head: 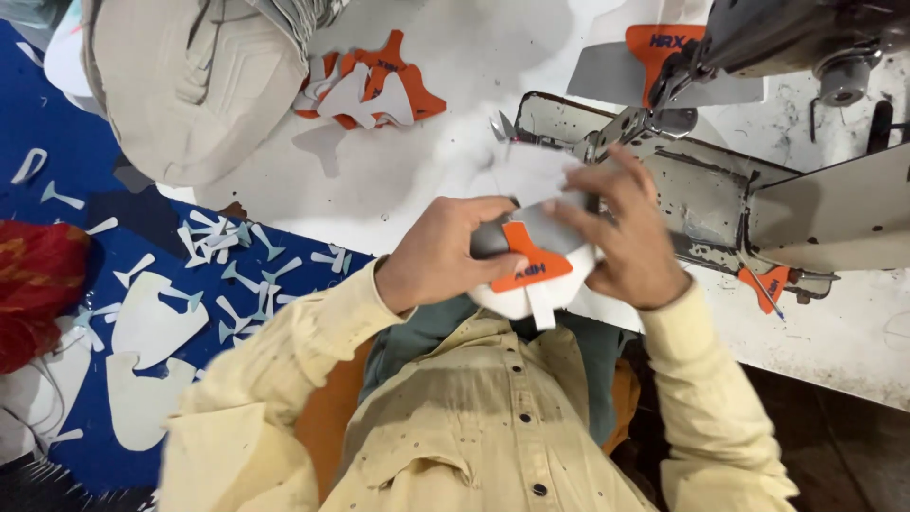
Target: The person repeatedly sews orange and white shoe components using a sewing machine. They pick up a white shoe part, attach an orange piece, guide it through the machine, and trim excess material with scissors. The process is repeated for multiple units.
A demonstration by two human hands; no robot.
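Both my hands hold one flat shoe-upper piece (527, 275), white and grey with an orange patch and a white strip hanging from it, just above my lap at the table's near edge. My left hand (438, 254) grips its left side with the thumb on top. My right hand (621, 237) pinches its right side, fingers spread over the grey part. The piece sits just in front of the sewing machine's metal bed (701, 194), and the presser foot (654, 118) is a little beyond my right fingers.
A pile of orange and white cut pieces (370, 90) lies on the white table (417, 180). A stack of beige pieces (190, 85) sits at top left. Small white and pale-blue cut-outs (232, 261) are scattered on a blue surface (57, 161) at left, beside red cloth (33, 284).
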